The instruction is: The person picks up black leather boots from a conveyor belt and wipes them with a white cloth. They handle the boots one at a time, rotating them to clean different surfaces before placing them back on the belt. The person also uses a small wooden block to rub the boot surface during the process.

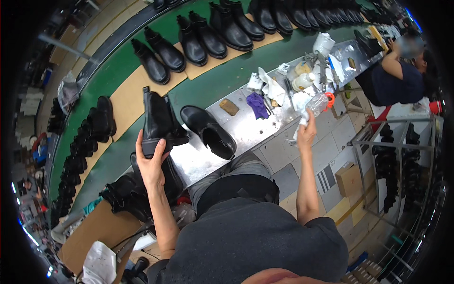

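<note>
A black ankle boot (158,116) is gripped by its lower end in my left hand (152,163), fingers and thumb on either side. Beside it, another black boot (208,131) lies on the metal bench top with its opening facing me. Out to the right, my right hand (306,132) is closed on a crumpled white cloth or tissue (301,122) at the bench's near edge. Just beyond those fingers are a clear plastic container (317,102) and an orange-red ring-shaped handle (329,101). What lies inside the right hand's grip is partly hidden.
Pairs of black boots (201,42) line the green conveyor (189,90) on cardboard. A brown block (229,107), purple cloth (257,105), white papers (272,87) and a white bottle (302,82) lie on the bench. A co-worker (397,78) sits far right, near a shoe rack (395,146).
</note>
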Tool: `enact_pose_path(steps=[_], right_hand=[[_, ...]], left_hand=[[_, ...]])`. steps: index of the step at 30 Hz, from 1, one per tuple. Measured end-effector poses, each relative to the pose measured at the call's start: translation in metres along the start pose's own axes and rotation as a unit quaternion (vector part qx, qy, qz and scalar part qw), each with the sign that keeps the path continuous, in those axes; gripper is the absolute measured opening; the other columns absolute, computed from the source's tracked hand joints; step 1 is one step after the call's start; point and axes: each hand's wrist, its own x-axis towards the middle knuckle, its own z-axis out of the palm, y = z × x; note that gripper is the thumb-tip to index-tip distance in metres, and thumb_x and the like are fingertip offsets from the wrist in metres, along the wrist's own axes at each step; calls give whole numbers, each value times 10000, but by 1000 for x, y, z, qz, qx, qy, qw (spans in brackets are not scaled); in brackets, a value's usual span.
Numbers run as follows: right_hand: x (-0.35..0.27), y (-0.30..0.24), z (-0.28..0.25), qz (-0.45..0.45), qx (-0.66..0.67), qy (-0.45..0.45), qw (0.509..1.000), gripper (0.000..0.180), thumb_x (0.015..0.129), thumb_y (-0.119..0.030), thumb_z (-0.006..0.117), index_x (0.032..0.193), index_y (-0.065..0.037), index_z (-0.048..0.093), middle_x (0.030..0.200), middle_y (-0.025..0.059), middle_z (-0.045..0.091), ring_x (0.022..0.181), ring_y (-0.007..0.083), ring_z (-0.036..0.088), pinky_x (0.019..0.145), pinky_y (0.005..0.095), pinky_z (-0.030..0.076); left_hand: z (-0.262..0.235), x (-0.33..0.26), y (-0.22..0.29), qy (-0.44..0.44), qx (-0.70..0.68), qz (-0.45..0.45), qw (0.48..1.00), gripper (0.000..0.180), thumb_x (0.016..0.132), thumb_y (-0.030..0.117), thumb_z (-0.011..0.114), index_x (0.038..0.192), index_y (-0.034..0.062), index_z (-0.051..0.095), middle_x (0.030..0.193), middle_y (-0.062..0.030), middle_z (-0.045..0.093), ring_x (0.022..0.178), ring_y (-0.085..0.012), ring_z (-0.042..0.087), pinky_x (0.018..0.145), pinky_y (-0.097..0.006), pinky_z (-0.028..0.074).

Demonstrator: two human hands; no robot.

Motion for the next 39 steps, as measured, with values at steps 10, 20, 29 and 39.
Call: enact_pose_path(steps=[10,20,29,39], right_hand=[[133,0,5,165,212,-235,934,621,849,-117,554,1416,10,336,1016,162,649,886,212,654,769,326,537],[25,-367,70,-227,43,-603,764,644,646,-125,694,1239,-2,476,772,167,587,693,298,603,679,372,478],[34,-408,107,-306,-148,-598,726,536,635,-216,726,1014,119,550,755,270,630,744,345,658,690,391,516],[32,-404,122,-292,18,-635,715,551,592,-106,698,1111,2,550,733,90,574,668,200,597,604,322,465]], left_hand=[[-7,-17,-41,82,176,176,965,1018,625,311,869,1400,-63,324,1191,-203,467,1110,-312,501,964,-378,410],[20,-45,-50,85,149,174,970,1047,576,241,874,1398,-62,301,1183,-194,358,1084,-328,495,879,-390,483],[25,-33,-52,105,130,189,967,1065,560,254,860,1425,-7,297,1128,-205,386,1034,-360,496,826,-429,477],[-14,-9,-33,97,117,143,978,958,544,262,853,1325,-86,420,1104,-187,403,1024,-313,507,874,-393,476]])
